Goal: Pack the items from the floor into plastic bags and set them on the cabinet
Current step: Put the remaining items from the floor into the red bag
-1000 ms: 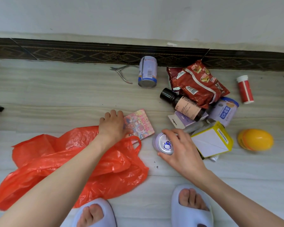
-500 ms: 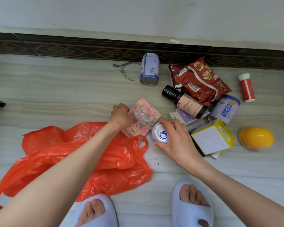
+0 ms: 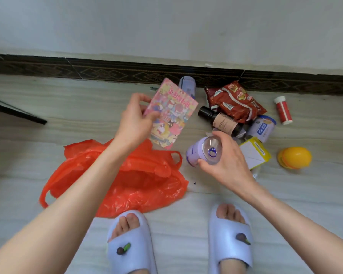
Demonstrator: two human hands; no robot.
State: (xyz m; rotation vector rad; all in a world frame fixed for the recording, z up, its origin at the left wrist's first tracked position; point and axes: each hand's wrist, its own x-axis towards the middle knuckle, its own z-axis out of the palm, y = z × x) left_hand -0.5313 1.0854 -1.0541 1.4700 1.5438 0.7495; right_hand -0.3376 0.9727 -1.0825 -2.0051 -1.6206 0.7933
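Two hands are at work above the pale floor (image 3: 48,119); the left hand (image 3: 136,120) pinches a pink cartoon-printed packet (image 3: 171,113) by its left edge, thumb on the front, and holds it tilted in the air above the far edge of the orange plastic bag (image 3: 131,178); the right hand (image 3: 229,161) grasps a lavender can (image 3: 201,154) around its ring-pull end, fingers curled over the rim, just right of the bag. The bag lies crumpled on the floor in front of a pair of lilac slippers (image 3: 130,244). Beyond the hands a heap sits near the dark skirting (image 3: 107,73): a red snack bag (image 3: 234,100), a brown bottle with a black cap (image 3: 220,121), a white-and-blue tub (image 3: 262,128), a yellow-edged box (image 3: 254,155); a second can (image 3: 187,85) shows partly behind the packet. A red tube with a white cap (image 3: 283,110) and a yellow egg-shaped case (image 3: 294,157) lie apart on the right.
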